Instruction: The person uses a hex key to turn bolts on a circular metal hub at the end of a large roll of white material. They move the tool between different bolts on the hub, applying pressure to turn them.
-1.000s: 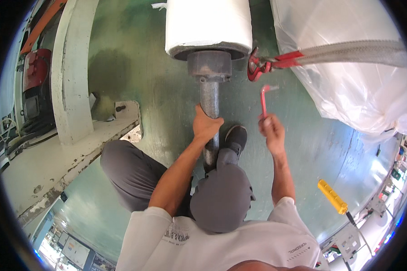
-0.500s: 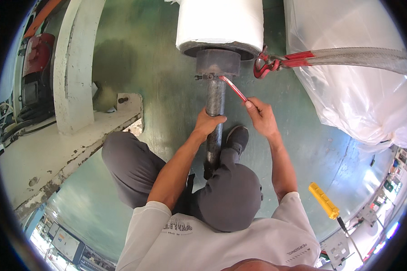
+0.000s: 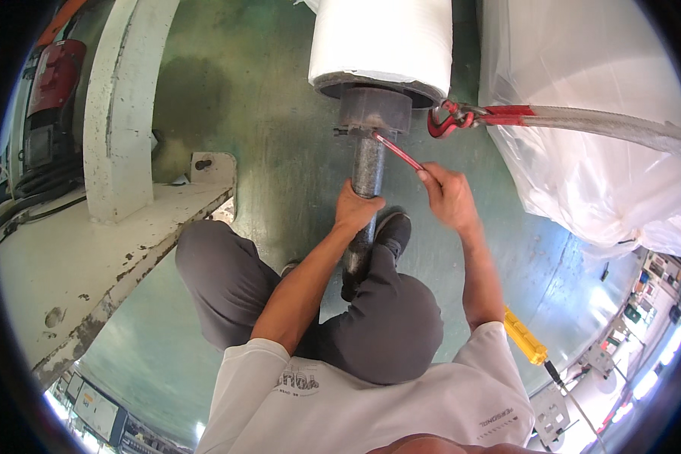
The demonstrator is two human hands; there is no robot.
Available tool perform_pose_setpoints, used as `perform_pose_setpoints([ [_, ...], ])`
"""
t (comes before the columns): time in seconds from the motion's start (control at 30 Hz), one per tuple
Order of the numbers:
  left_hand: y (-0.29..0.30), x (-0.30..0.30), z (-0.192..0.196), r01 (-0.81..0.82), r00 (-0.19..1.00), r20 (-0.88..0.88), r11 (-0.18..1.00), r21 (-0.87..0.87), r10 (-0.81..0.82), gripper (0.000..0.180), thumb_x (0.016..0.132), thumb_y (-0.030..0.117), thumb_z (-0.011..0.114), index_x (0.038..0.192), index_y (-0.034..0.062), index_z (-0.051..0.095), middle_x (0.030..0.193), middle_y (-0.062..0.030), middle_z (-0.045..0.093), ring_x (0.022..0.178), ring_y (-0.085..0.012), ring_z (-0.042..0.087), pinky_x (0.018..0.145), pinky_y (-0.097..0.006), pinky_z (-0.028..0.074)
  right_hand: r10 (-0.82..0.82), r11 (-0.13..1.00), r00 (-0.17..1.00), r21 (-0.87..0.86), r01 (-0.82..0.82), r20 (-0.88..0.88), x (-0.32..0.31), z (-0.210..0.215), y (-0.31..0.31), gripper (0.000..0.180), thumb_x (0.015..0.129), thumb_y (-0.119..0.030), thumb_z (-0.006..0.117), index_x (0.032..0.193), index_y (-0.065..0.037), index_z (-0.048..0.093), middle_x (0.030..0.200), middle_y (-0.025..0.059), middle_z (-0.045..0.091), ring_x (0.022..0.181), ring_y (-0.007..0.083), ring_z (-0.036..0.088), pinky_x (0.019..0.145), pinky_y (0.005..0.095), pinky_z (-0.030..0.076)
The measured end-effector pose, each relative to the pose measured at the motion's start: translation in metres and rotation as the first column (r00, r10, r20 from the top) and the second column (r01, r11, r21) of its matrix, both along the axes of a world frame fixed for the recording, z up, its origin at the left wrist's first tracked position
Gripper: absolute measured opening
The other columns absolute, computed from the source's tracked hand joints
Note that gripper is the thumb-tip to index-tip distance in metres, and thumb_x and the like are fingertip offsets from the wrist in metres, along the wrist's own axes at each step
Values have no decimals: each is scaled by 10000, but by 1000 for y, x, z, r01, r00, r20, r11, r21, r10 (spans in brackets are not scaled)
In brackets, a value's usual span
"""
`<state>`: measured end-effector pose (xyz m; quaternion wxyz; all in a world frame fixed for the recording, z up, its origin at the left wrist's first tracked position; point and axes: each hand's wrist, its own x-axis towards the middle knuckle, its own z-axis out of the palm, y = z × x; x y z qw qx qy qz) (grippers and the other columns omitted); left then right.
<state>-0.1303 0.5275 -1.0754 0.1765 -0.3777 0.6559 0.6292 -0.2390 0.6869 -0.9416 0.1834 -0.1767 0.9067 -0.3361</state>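
A dark metal shaft [image 3: 368,168] sticks out toward me from a large white roll [image 3: 382,38], with a thick grey collar [image 3: 375,110] around it at the roll's end. My left hand [image 3: 357,207] is wrapped round the shaft, thumb across its top. In my right hand [image 3: 451,197] is the outer end of a red hex key [image 3: 401,153], pinched between thumb and fingers. The key's far tip meets the near edge of the collar; whether it sits in a screw is too small to tell. A small bolt [image 3: 342,132] juts from the collar's left side.
A red hook [image 3: 448,122] on a grey strap hangs right of the collar, beside a plastic-wrapped bulk [image 3: 583,129]. A worn, pale machine frame [image 3: 121,250] runs along the left. A yellow hand control [image 3: 526,339] hangs on a cable at lower right.
My right hand has swung the key's outer end slightly outward and away from me. My left hand keeps its grip on the shaft. The whole view has shifted a little.
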Motion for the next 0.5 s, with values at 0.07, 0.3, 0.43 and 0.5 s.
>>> perform_pose_setpoints([
  [0.07, 2, 1, -4, -4, 1000, -16, 1000, 2, 4, 562, 641, 205, 799, 1092, -32, 563, 935, -178, 692, 841, -285, 695, 781, -398, 553, 34, 996, 997, 80, -40, 69, -11, 20, -7, 170, 987, -170, 605, 1001, -9, 659, 796, 260, 624, 780, 487, 597, 656, 510, 473],
  [0.3, 3, 1, -3, 3, 1000, -5, 996, -95, -3, 595, 642, 247, 791, 1126, -3, 551, 1009, -215, 698, 943, -373, 701, 840, -436, 548, 150, 979, 989, 144, -147, -14, -23, 30, -7, 168, 991, -153, 614, 967, 11, 644, 713, 215, 558, 636, 412, 515, 622, 431, 459],
  [0.43, 3, -1, 11, 62, 996, 79, 986, -154, -50, 623, 653, 266, 774, 1170, 32, 517, 1048, -230, 695, 990, -420, 682, 869, -470, 538, 152, 974, 987, 162, -158, 51, -30, 33, -2, 136, 982, -129, 616, 1006, -2, 657, 738, 213, 584, 654, 408, 555, 635, 436, 469],
  [0.5, 3, -4, 17, 87, 992, 103, 985, -149, -72, 632, 662, 274, 768, 1185, 45, 500, 1050, -230, 695, 989, -425, 680, 869, -480, 537, 174, 976, 982, 117, -182, 76, -39, 25, 12, 133, 982, -128, 613, 1016, -9, 660, 773, 210, 612, 687, 413, 582, 648, 449, 474],
])
